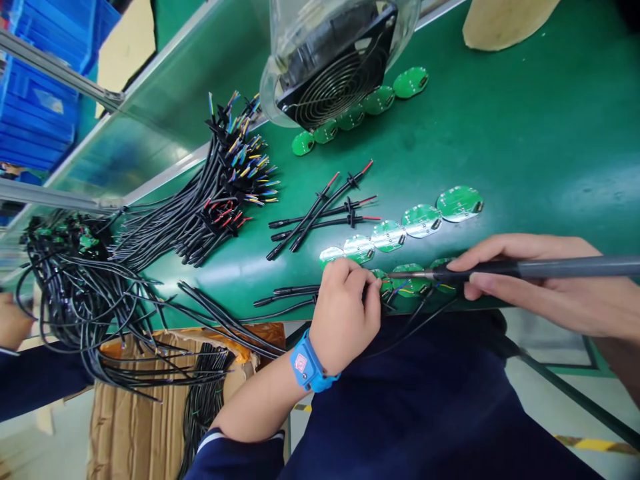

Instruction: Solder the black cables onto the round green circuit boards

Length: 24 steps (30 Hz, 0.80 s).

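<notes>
My right hand (545,300) grips a soldering iron (493,269) by its dark handle. The metal tip lies over a near row of round green circuit boards (413,285), close to my left fingertips. My left hand (347,310), with a blue wrist strap (309,363), is closed in a pinch at the row's left end. Black cables (290,303) run in under it, and a red wire shows just beyond the fingers. Its fingers hide the exact grip. Thin black cables with coloured wires hang from the other near boards.
Behind lies another row of boards (390,236), with loose red-tipped cables (325,213) to its left. A fan (340,87) stands over a third row. Bundled cables (175,200) fill the left side. A cardboard box (140,420) sits below; another person's hand (13,320) is far left.
</notes>
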Tool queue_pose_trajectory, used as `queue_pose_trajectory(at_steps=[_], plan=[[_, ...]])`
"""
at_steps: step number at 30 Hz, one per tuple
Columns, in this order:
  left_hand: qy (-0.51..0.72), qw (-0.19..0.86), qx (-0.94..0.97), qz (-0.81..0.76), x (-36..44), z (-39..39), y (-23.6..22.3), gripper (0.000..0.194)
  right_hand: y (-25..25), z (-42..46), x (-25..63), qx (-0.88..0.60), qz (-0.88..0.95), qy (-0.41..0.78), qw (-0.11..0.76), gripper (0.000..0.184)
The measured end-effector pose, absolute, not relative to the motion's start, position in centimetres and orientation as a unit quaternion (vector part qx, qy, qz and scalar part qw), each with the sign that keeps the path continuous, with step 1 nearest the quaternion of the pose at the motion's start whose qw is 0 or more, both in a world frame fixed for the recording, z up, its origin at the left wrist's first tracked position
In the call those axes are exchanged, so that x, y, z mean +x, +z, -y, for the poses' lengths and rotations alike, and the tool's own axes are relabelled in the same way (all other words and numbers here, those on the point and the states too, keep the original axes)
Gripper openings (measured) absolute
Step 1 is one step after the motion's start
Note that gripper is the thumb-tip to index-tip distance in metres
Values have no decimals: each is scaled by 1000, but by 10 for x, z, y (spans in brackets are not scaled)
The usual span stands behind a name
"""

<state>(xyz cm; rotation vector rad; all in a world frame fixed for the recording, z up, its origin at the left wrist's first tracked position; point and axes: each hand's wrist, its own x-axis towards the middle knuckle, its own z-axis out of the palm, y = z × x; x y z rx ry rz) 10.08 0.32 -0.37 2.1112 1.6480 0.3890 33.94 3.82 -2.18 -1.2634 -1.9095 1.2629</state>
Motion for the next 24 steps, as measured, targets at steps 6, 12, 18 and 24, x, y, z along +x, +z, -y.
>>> queue_pose_trajectory(at_steps=[6, 12, 18, 24], plan=[[145, 222, 762, -591, 101, -4, -4, 9, -22, -37, 342, -479, 696, 474, 250, 21], [143, 224, 761, -592, 100, -5, -3, 8, -21, -33, 341, -498, 637, 492, 322, 11], [136, 217, 766, -590, 101, -6, -2, 8, -19, -33, 340, -498, 664, 472, 297, 13], [101, 181, 786, -583, 103, -4, -4, 9, -22, -34, 341, -488, 706, 430, 280, 18]])
